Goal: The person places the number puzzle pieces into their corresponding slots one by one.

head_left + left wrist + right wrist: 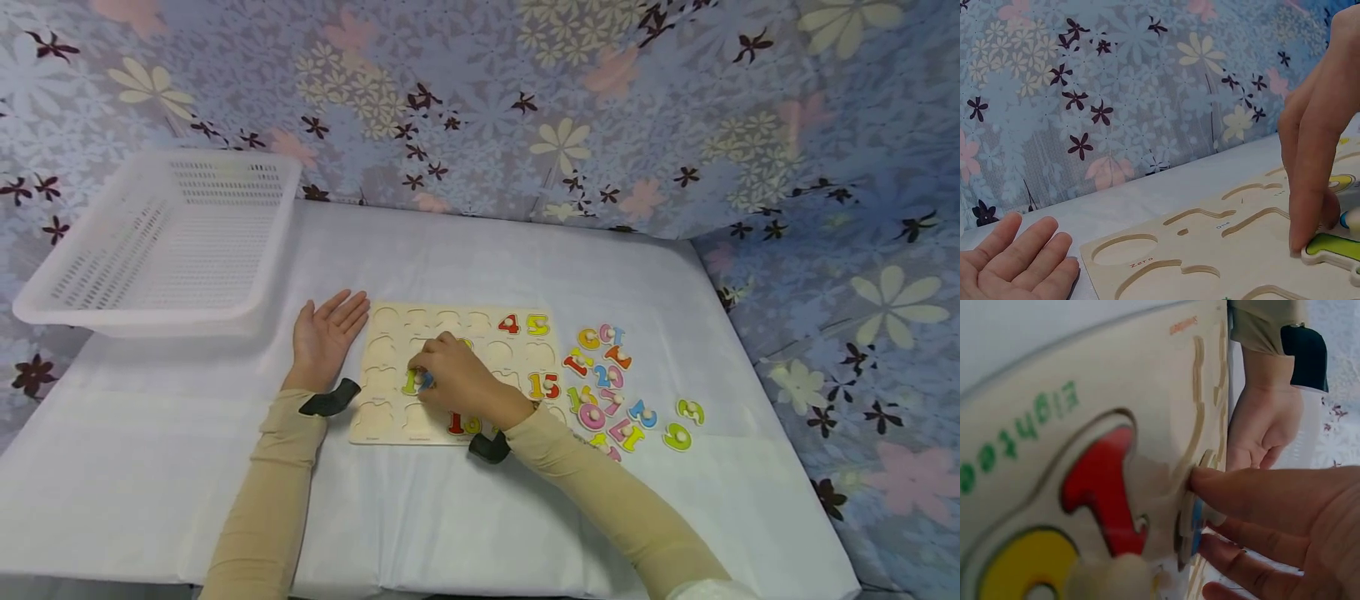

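A wooden number puzzle board [360, 432] lies flat on the table. Over its left-centre part my right hand [463, 375] pinches a two-digit number piece [410, 383] with a green 1 and a blue digit. In the right wrist view the thumb and fingers grip this piece [1196, 519] by its edges, tilted against the board. My left hand [326, 337] rests palm up beside the board's left edge, fingers extended, holding nothing. Seated in the board are a red 4 [508, 324], a yellow 5 [537, 324], a 15 [544, 386] and an 18 [463, 423], partly behind the right hand.
Several loose number pieces [591, 417] are heaped right of the board. A green 3 [690, 412] and another green digit [677, 437] lie farther right. At the back left stands a white plastic basket [266, 250]. Flowered cloth [480, 108] hangs behind the white-covered table [450, 517].
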The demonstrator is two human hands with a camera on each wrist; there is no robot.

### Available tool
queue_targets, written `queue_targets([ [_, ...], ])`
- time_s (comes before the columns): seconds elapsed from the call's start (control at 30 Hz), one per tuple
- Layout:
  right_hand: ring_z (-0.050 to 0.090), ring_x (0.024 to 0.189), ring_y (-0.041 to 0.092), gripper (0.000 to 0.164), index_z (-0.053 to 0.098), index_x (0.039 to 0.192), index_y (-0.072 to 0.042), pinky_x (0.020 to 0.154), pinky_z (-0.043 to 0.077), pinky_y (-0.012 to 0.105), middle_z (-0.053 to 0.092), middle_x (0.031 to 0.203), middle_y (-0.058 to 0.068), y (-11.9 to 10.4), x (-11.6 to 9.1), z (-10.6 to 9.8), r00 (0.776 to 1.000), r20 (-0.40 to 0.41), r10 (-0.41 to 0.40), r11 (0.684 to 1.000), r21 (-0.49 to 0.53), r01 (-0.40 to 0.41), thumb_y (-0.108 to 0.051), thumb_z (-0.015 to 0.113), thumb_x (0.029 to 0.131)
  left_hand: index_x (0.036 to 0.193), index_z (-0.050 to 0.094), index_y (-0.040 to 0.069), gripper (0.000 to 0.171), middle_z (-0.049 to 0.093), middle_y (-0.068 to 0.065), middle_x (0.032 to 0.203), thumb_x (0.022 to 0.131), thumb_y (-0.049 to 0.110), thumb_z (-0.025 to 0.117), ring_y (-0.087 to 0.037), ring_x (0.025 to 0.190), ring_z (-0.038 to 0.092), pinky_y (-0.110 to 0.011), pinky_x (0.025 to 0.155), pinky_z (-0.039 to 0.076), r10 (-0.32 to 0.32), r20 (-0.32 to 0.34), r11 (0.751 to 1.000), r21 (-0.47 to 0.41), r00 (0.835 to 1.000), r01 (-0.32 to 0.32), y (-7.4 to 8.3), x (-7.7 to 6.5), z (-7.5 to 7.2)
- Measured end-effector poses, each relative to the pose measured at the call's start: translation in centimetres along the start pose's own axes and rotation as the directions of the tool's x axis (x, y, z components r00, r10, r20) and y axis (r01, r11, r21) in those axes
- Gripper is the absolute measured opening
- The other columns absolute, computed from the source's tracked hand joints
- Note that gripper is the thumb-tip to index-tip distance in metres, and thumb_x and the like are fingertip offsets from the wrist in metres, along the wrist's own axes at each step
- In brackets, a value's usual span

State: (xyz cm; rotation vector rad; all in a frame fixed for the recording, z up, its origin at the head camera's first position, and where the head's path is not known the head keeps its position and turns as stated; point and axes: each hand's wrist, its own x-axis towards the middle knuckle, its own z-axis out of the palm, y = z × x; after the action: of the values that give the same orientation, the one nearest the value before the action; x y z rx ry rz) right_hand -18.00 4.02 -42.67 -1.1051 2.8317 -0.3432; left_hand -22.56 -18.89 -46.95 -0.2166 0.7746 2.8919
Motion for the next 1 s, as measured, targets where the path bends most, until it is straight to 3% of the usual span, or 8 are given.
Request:
queue_targets([
  [0.13, 0.050, 0.102, 0.022, 0.032, 0.071, 0.114, -0.016, 0.086, 0.045, 0.038, 0.062, 0.103, -0.001, 0.3, 0.2, 0.0, 1.000, 0.003, 0.031, 1.000, -0.007, -0.031, -0.022, 0.078, 0.083, 0.153, 0.018, 0.003, 0.060, 0.026, -0.018, 0.155, 0.107, 0.040, 0.011, -0.029, 0.142, 0.025, -0.035, 0.115, 0.026, 0.006, -0.003, 1.000, 0.019, 1.000, -0.006, 0.0, 0.1, 0.1],
  [0.3, 0.048, 0.099, 0.020, 0.029, 0.073, 0.109, -0.016, 0.082, 0.044, 0.035, 0.062, 0.101, -0.001, 0.5, 0.2, 0.2, 0.999, -0.001, 0.034, 0.998, 0.062, -0.034, -0.014, 0.078, 0.080, 0.153, 0.018, 0.003, 0.058, 0.032, -0.018, 0.152, 0.107, 0.039, 0.015, -0.029, 0.142, 0.024, -0.036, 0.115, 0.025, 0.002, -0.003, 1.000, -0.011, 1.000, -0.002, 0.0, 0.1, -0.1],
  [0.53, 0.048, 0.106, 0.022, 0.035, 0.072, 0.114, -0.016, 0.087, 0.044, 0.038, 0.063, 0.107, 0.000, 0.5, -0.3, -0.6, 0.996, 0.013, 0.084, 0.992, 0.096, -0.085, -0.014, 0.077, 0.079, 0.154, 0.017, 0.003, 0.059, 0.024, -0.017, 0.156, 0.107, 0.039, 0.014, -0.028, 0.142, 0.026, -0.035, 0.115, 0.026, 0.002, -0.009, 1.000, 0.000, 1.000, -0.002, -0.1, 0.2, -0.1],
  [0.6, 0.048, 0.110, 0.023, 0.038, 0.071, 0.117, -0.015, 0.091, 0.043, 0.038, 0.063, 0.111, 0.001, 1.0, -1.0, -1.1, 0.994, 0.007, 0.109, 0.987, 0.115, -0.109, -0.012, 0.076, 0.079, 0.153, 0.018, 0.003, 0.059, 0.029, -0.017, 0.154, 0.107, 0.039, 0.015, -0.028, 0.142, 0.027, -0.035, 0.115, 0.027, 0.002, -0.018, 1.000, -0.005, 1.000, -0.002, -0.2, 0.3, -0.1],
  [0.8, 0.047, 0.114, 0.026, 0.040, 0.070, 0.116, -0.010, 0.098, 0.039, 0.044, 0.063, 0.116, 0.005, 4.4, -5.9, -2.1, 0.968, -0.110, 0.224, 0.952, 0.237, -0.193, -0.007, 0.079, 0.077, 0.153, 0.020, 0.002, 0.059, 0.032, -0.018, 0.153, 0.107, 0.038, 0.014, -0.029, 0.141, 0.029, -0.036, 0.114, 0.029, 0.008, -0.019, 1.000, 0.026, 1.000, -0.007, -0.5, 0.5, 0.0],
  [1.0, 0.045, 0.117, 0.037, 0.040, 0.069, 0.116, -0.005, 0.097, 0.035, 0.057, 0.062, 0.119, 0.015, 8.9, -13.2, -2.4, 0.896, -0.221, 0.385, 0.904, 0.284, -0.319, -0.005, 0.080, 0.077, 0.154, 0.017, 0.004, 0.056, 0.019, -0.017, 0.158, 0.107, 0.036, 0.015, -0.028, 0.142, 0.025, -0.034, 0.115, 0.025, 0.001, -0.002, 1.000, 0.027, 1.000, -0.001, -0.3, 0.1, 0.0],
])
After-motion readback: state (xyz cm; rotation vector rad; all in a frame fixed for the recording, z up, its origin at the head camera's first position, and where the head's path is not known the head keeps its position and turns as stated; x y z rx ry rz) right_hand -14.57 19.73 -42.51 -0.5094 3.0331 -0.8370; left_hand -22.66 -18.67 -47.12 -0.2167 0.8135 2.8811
